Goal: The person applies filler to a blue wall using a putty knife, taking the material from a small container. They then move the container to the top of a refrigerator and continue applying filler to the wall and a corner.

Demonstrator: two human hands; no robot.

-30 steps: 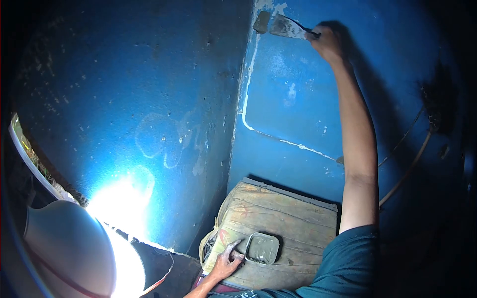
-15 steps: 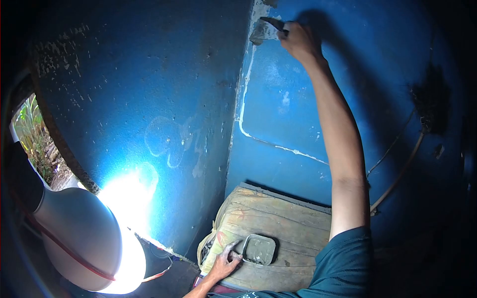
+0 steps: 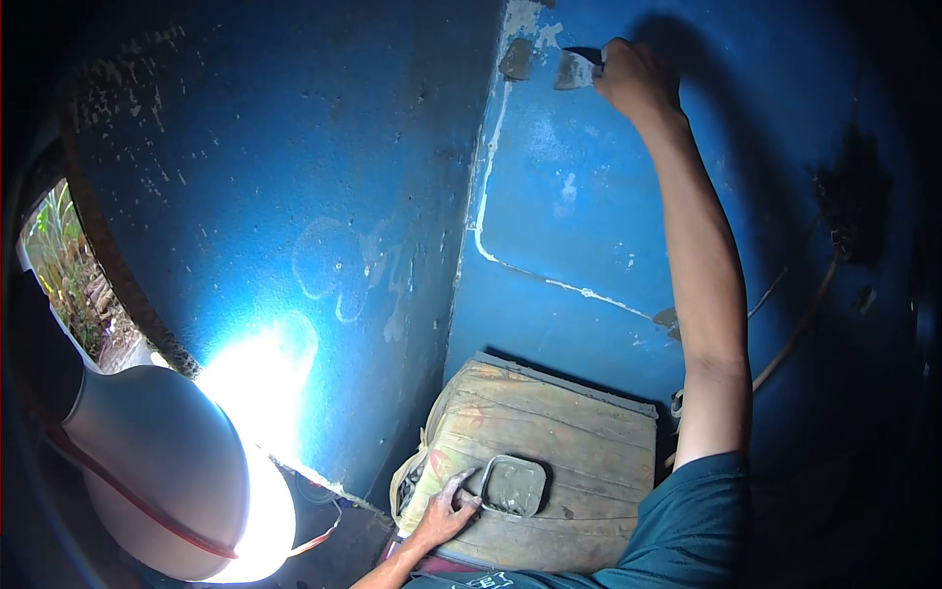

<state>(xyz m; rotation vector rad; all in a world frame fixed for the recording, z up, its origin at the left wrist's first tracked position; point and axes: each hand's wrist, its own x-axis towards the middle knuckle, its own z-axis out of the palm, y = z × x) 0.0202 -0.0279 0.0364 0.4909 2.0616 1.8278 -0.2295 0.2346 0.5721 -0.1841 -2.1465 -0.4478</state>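
High on the blue wall (image 3: 569, 226), my right hand (image 3: 636, 80) is closed around a putty knife (image 3: 579, 69), its blade flat against the paint. To the left of the blade, a grey patch of filler (image 3: 515, 60) sits by the corner, below a pale, bare area. My left hand (image 3: 449, 508) rests on a worn, padded cushion (image 3: 589, 461), fingers loosely bent and apart. Its fingertips are right at the left rim of a small square tub (image 3: 515, 486) with grey paste inside.
A large white lamp (image 3: 162, 471) glares at lower left against another blue wall (image 3: 294, 147). Beyond it, plants (image 3: 61, 245) show through a curved opening. At right, a brush-like tool (image 3: 849, 201) with a long handle leans on the wall, partly behind my arm.
My right hand has moved the putty knife to the right, away from the corner, uncovering the grey patch there. My left hand stays beside the tub. The view has shifted slightly.
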